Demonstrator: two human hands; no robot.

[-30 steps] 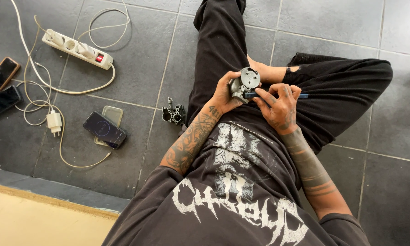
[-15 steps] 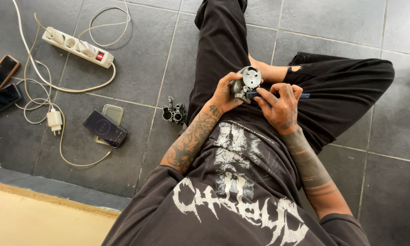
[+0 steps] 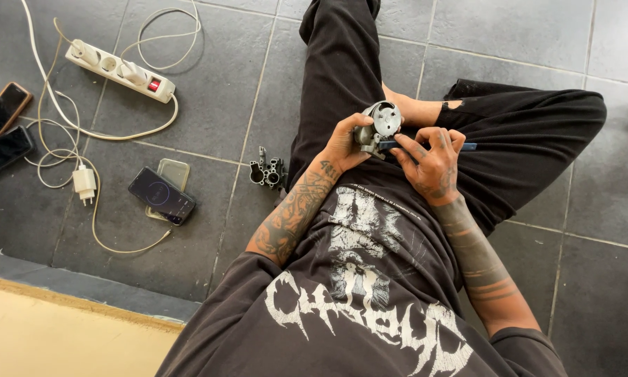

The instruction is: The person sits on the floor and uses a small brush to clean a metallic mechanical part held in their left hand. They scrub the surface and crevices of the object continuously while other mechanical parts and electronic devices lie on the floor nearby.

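Observation:
I sit on a grey tiled floor in black trousers and a dark printed shirt. My left hand (image 3: pixel 343 143) grips a small grey metal part (image 3: pixel 378 126) with a round face, held over my lap. My right hand (image 3: pixel 431 162) holds a thin tool with a dark blue handle (image 3: pixel 467 146); its tip lies against the metal part. Both forearms are tattooed.
A second grey metal piece (image 3: pixel 266 171) stands on the floor by my left thigh. Further left lie a phone on a clear case (image 3: pixel 162 195), two more phones (image 3: pixel 4 129), a white charger (image 3: pixel 84 183) with cables and a white power strip (image 3: pixel 118 70). A tan surface (image 3: pixel 49 335) borders the bottom left.
My hands and the metal part stay almost still; only the view shifts slightly.

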